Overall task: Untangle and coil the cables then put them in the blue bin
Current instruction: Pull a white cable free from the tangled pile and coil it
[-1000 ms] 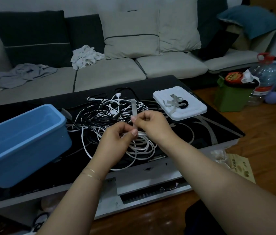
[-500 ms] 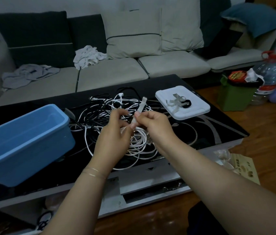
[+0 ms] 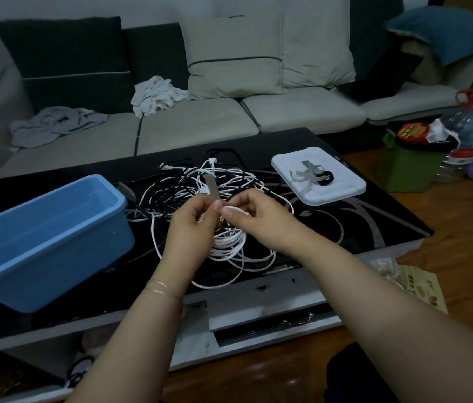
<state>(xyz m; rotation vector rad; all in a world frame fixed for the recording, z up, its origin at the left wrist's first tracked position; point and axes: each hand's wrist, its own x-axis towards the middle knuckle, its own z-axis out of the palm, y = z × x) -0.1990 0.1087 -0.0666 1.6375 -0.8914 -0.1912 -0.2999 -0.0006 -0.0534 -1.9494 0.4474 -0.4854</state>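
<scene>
A bin is set at the table's left, tangled cables at centre, a lid at right; a sofa is seen behind.

Dim and underexposed overall, with a cool bluish-grey cast and no visible lamp or window. Soft, even light, so hardly any distinct shadows. Faint sheen on the glossy black counter, brightest near the right of centre. Whites of the cables and the lid muddy rather than clean. Slight motion blur on the fingertips at centre. Noticeable wide-angle bending toward the edges, the sofa curving at upper left. Bottom corners nearly black, detail lost there. Fine grain and smearing in dark areas.
</scene>
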